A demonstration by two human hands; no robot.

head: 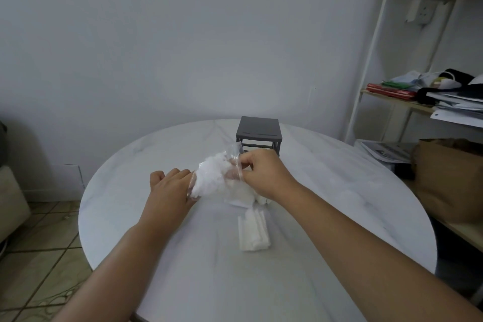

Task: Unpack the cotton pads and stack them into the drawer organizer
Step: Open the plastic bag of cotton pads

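Note:
A clear plastic bag of white cotton pads (213, 178) is held up over the middle of the round white table (156, 154). My left hand (170, 187) holds the bag's lower left side. My right hand (264, 174) pinches its clear edge on the right. A row of loose white cotton pads (253, 230) lies on the table just in front of the bag. More pads (251, 197) rest under my right wrist. The dark grey drawer organizer (259, 134) stands at the table's far side, right behind my hands.
A white-framed shelf unit (371, 65) with papers, red folders and bags stands to the right. A brown paper bag (449, 180) sits beside the table's right edge. A tiled floor and a beige object (10, 198) lie at the left. The wall is close behind the table.

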